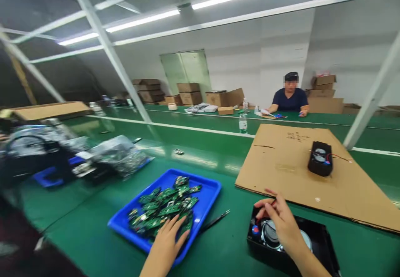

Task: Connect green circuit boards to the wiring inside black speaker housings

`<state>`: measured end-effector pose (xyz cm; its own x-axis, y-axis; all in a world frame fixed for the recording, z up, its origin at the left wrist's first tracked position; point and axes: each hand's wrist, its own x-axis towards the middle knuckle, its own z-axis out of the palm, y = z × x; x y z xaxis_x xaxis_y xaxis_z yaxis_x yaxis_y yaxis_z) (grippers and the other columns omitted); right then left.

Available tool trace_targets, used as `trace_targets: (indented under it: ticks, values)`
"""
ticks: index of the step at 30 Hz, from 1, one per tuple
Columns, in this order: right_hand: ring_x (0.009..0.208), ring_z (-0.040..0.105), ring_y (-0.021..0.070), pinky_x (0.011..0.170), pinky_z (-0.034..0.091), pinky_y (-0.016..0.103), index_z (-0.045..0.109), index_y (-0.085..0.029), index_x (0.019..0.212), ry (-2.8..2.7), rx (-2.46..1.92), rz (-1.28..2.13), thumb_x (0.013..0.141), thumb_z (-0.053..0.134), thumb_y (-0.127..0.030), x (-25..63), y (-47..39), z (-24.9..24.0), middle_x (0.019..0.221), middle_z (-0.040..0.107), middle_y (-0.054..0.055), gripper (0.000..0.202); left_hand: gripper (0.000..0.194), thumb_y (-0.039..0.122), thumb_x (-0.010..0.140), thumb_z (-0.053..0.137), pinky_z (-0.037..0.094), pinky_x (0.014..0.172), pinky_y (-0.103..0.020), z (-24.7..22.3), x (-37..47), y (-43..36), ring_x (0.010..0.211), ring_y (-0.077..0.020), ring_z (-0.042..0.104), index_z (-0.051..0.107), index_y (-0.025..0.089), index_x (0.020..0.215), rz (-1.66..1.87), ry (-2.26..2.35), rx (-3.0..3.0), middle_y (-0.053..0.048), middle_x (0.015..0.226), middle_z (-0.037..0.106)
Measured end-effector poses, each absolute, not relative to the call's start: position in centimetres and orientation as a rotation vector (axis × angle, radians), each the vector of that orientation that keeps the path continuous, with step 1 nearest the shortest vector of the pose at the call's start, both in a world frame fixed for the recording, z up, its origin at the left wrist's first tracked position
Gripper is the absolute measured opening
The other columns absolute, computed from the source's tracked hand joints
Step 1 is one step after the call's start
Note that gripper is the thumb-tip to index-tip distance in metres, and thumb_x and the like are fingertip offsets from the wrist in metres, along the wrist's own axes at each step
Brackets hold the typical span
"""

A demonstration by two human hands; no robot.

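Observation:
My left hand point(167, 239) rests over a blue tray point(213, 187) heaped with small green circuit boards point(167, 202). Its fingers are spread and their tips touch the nearest boards. Over a black speaker box point(312, 231) at the right front, my right hand point(279, 218) has thumb and fingers pinched together. A thin wire point(274, 202), dark and reddish, shows between them. Inside the box are round silver speakers point(270, 232) and a small blue-and-red part point(255, 230); my right hand covers part of this. A pair of tweezers point(215, 220) lies between tray and box.
A second speaker box point(320, 159) with red wires sits on a cardboard sheet point(287, 177). Clear plastic bags point(118, 156) of parts lie at left. A water bottle point(243, 123) stands farther back. Across the tables sits a person point(290, 98); at left, another person's blurred sleeve point(12, 222) shows.

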<state>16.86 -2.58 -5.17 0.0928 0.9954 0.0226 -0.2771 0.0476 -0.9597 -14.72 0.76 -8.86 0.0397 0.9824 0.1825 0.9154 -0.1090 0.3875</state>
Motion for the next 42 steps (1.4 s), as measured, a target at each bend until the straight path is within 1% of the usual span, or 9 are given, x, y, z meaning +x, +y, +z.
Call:
trace_targets:
  ticks: [4,7,10,13,16,23,30,37,42]
  values:
    - [0.053,0.055,0.0136,0.063,0.049,0.035,0.015,-0.02,0.133,-0.98,-1.111,1.291,0.077,0.053,-0.061,17.7,-2.5,-4.8,0.091,0.062,0.008,0.079,0.039,0.037,0.072,0.043,0.042,0.086,-0.051,-7.8,-13.6,1.6,0.095,-0.0348,0.056,0.064,0.015,0.095,0.599,2.073,2.05,-0.015,0.097,0.064]
    - [0.058,0.058,0.019,0.063,0.049,0.035,0.027,-0.013,0.125,-1.048,-1.159,1.338,0.075,0.051,-0.065,17.6,-2.5,-5.0,0.07,0.063,0.005,0.076,0.029,0.034,0.068,0.043,0.046,0.073,-0.053,-6.7,-13.1,2.0,0.085,-0.0371,0.057,0.064,0.017,0.076,0.637,2.061,1.989,-0.015,0.083,0.064]
    - [0.069,0.059,0.0226,0.063,0.047,0.032,0.039,-0.012,0.115,-1.173,-1.206,1.335,0.076,0.046,-0.067,17.5,-2.4,-5.2,0.045,0.051,-0.001,0.067,0.019,0.036,0.065,0.047,0.045,0.076,-0.052,-5.5,-12.9,1.9,0.082,-0.0356,0.058,0.057,0.021,0.061,0.752,2.006,1.911,-0.012,0.078,0.063]
    - [0.045,0.048,0.0125,0.053,0.045,0.028,0.043,-0.017,0.103,-1.203,-1.224,1.312,0.076,0.045,-0.066,17.6,-2.4,-4.9,0.065,0.061,0.002,0.056,0.023,0.043,0.07,0.046,0.04,0.087,-0.051,-4.4,-11.7,1.4,0.094,-0.0337,0.057,0.053,0.022,0.071,0.963,1.963,1.757,-0.013,0.092,0.063]
    - [0.04,0.044,0.0083,0.049,0.044,0.026,0.046,-0.017,0.087,-1.215,-1.225,1.292,0.077,0.048,-0.06,18.1,-2.4,-4.6,0.081,0.063,0.006,0.044,0.032,0.052,0.076,0.041,0.047,0.079,-0.045,-3.9,-8.1,0.9,0.086,-0.0281,0.062,0.047,0.021,0.081,1.113,1.817,1.554,-0.01,0.085,0.065]
    - [0.061,0.054,0.016,0.054,0.042,0.025,0.061,-0.018,0.074,-1.554,-1.358,0.765,0.082,0.046,-0.03,17.7,-2.4,-5.8,0.07,0.06,0.004,0.021,0.047,0.057,0.062,0.065,0.05,0.055,-0.027,-5.1,4.1,0.3,0.062,-0.0175,0.064,0.051,0.016,0.08,1.131,1.087,0.758,-0.005,0.07,0.066]
    - [0.059,0.049,0.0145,0.056,0.038,0.026,0.057,-0.018,0.077,-1.674,-1.382,0.318,0.088,0.039,-0.022,16.3,-2.9,-6.7,0.066,0.056,0.002,0.021,0.05,0.044,0.057,0.076,0.049,0.08,-0.032,-5.9,5.4,-0.8,0.095,-0.025,0.06,0.063,0.015,0.097,1.062,0.816,0.58,-0.01,0.099,0.066]
    - [0.06,0.047,0.0136,0.054,0.036,0.024,0.054,-0.018,0.073,-1.621,-1.439,0.399,0.086,0.042,-0.021,16.6,-3.3,-5.3,0.064,0.055,0.0,0.018,0.051,0.036,0.055,0.079,0.051,0.074,-0.028,-5.6,4.3,-1.7,0.083,-0.021,0.064,0.055,0.017,0.096,1.108,1.042,0.777,-0.005,0.087,0.066]
    - [0.058,0.046,0.0125,0.057,0.037,0.026,0.054,-0.018,0.073,-1.728,-1.283,0.264,0.088,0.043,-0.018,16.4,-3.4,-4.8,0.062,0.054,0.0,0.018,0.041,0.034,0.067,0.069,0.051,0.069,-0.028,-6.2,4.0,-1.9,0.079,-0.0207,0.064,0.051,0.018,0.101,1.121,1.158,0.99,-0.006,0.087,0.066]
